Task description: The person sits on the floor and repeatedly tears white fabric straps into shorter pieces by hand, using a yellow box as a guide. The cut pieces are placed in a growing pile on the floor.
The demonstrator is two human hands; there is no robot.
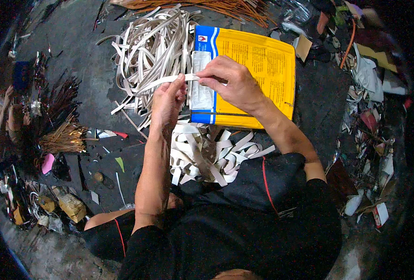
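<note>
A whitish flat strip runs from the tangled pile of strips across to my two hands. My left hand pinches it between thumb and fingers. Just to the right, my right hand pinches the strip near its end. Both hands are over the left edge of a yellow and blue metal sheet, which looks like a flattened can panel. Under my right hand lies a pale grey-white pad on the sheet. Close to my lap is a second heap of shorter, curled white strips.
Orange-brown thin sticks lie at the far edge, and a bundle of brown sticks lies on the left. Mixed scraps litter the right side. A crumpled tan box sits among rubbish at lower left. Part of another person shows at far left.
</note>
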